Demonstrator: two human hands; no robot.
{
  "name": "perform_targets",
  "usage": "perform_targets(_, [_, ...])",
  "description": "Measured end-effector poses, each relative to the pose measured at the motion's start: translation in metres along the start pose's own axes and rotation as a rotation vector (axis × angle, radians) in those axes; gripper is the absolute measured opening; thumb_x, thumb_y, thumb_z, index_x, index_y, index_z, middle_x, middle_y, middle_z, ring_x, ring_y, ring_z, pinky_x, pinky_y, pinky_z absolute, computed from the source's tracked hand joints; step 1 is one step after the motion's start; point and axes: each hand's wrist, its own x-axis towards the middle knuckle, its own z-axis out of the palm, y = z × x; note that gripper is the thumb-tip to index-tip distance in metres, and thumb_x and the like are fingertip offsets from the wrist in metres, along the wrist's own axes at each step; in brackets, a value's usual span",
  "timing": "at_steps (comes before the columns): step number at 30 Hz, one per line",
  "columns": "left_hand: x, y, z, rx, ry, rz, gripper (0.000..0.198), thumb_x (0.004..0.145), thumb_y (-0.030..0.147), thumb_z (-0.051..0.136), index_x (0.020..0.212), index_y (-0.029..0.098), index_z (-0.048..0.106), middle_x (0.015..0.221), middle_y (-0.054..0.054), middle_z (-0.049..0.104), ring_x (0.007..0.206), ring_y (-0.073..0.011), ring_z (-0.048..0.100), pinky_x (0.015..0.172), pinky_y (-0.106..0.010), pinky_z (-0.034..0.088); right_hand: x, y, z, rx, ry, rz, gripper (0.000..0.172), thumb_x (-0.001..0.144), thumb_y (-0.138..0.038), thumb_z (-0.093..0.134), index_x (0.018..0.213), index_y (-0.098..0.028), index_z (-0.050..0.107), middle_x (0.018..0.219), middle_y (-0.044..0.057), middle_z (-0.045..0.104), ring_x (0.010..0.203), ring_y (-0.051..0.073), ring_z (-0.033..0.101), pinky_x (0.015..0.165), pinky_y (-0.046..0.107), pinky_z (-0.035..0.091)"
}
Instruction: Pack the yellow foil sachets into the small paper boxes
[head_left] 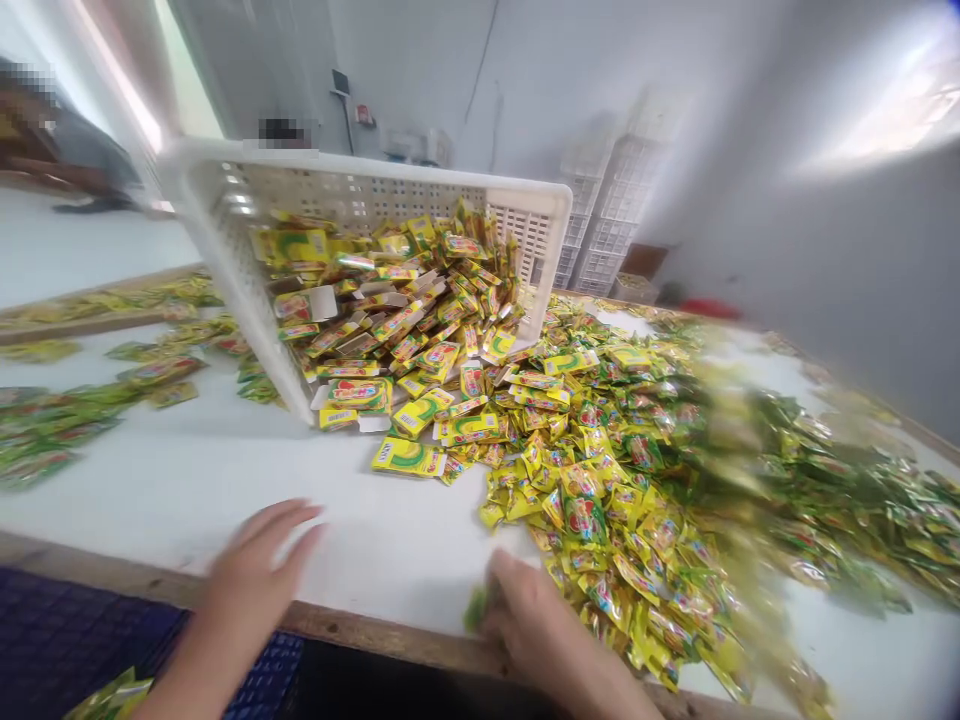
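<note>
Sideways, white crate (pixel 244 290) holding yellow boxes (pixel 400 322), left fingers (pixel 279 520) parted, empty, right fingers (pixel 504 585) curled round green packet (pixel 474 608)

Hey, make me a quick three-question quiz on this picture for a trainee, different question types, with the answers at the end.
1. Multiple choice: how does the white basket rest? A) upright B) tipped on its side C) upside down
2. True or false: the left hand is inside the basket.
3. Short answer: which hand is nearer the big pile of packets?

Key:
1. B, with yellow cartons spilling out.
2. False; it is in front, over the tabletop.
3. The right hand.
</note>
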Motion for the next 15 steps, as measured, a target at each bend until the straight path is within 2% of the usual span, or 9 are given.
perform_targets(2, [0.029, 0.013, 0.034, 0.054, -0.138, 0.094, 0.025, 0.083, 0.023, 0.060, 0.106, 0.019, 0.069, 0.126, -0.013, 0.062, 0.121, -0.0312, 0.053, 0.107, -0.050, 0.038, -0.018, 0.000, 0.003, 0.053, -0.023, -0.054, 0.047, 0.068, 0.000, 0.056, 0.107, -0.025, 0.060, 0.098, 0.003, 0.065, 0.089, 0.020, 0.061, 0.076, 0.025, 0.044])
perform_targets(3, [0.044, 0.021, 0.051, 0.064, -0.208, 0.136, 0.032, 0.079, 0.016, 0.059, 0.109, 0.021, 0.069, 0.130, -0.013, 0.061, 0.126, -0.0321, 0.050, 0.109, -0.049, 0.036, -0.025, 0.001, 0.003, 0.065, -0.024, -0.082, 0.049, 0.067, 0.002, 0.055, 0.107, -0.026, 0.062, 0.102, 0.003, 0.065, 0.093, 0.020, 0.061, 0.079, 0.025, 0.044])
perform_targets(5, [0.073, 0.037, 0.076, 0.050, -0.290, 0.173, 0.045, 0.073, 0.005, 0.055, 0.112, 0.022, 0.068, 0.132, -0.012, 0.061, 0.129, -0.0324, 0.048, 0.109, -0.050, 0.032, -0.035, 0.007, 0.002, 0.094, -0.008, -0.090, 0.045, 0.068, 0.003, 0.053, 0.100, -0.026, 0.065, 0.102, 0.003, 0.065, 0.093, 0.019, 0.062, 0.080, 0.025, 0.044])
perform_targets(8, [0.094, 0.052, 0.088, 0.017, -0.341, 0.158, 0.034, 0.076, 0.005, 0.051, 0.100, 0.017, 0.070, 0.111, -0.014, 0.069, 0.115, -0.0329, 0.057, 0.102, -0.049, 0.037, -0.036, 0.016, -0.002, 0.201, 0.063, 0.010, 0.027, 0.075, -0.001, 0.055, 0.087, -0.023, 0.064, 0.090, 0.002, 0.067, 0.082, 0.019, 0.063, 0.072, 0.025, 0.045])
perform_targets(11, [0.078, 0.067, 0.082, -0.051, -0.385, 0.094, 0.021, 0.087, 0.021, 0.051, 0.102, 0.017, 0.066, 0.089, -0.009, 0.070, 0.088, -0.0274, 0.065, 0.081, -0.037, 0.048, -0.023, 0.015, -0.012, 0.393, 0.267, 0.051, 0.011, 0.086, -0.014, 0.057, 0.089, -0.022, 0.063, 0.084, 0.003, 0.068, 0.078, 0.019, 0.063, 0.071, 0.027, 0.048])
perform_targets(13, [0.049, 0.083, 0.080, -0.123, -0.439, 0.054, 0.024, 0.092, 0.035, 0.051, 0.107, 0.019, 0.061, 0.081, -0.004, 0.069, 0.074, -0.0224, 0.065, 0.067, -0.030, 0.049, -0.008, 0.006, -0.023, 0.493, 0.484, 0.016, 0.010, 0.092, -0.022, 0.056, 0.099, -0.022, 0.063, 0.091, 0.004, 0.069, 0.083, 0.020, 0.064, 0.075, 0.029, 0.049])
perform_targets(15, [0.017, 0.102, 0.082, -0.318, -0.533, -0.012, 0.027, 0.093, 0.042, 0.051, 0.106, 0.020, 0.060, 0.084, -0.003, 0.070, 0.075, -0.0199, 0.066, 0.064, -0.025, 0.049, 0.007, -0.005, -0.033, 0.494, 0.637, -0.067, 0.014, 0.093, -0.023, 0.056, 0.106, -0.023, 0.062, 0.098, 0.005, 0.069, 0.089, 0.021, 0.063, 0.079, 0.030, 0.048])
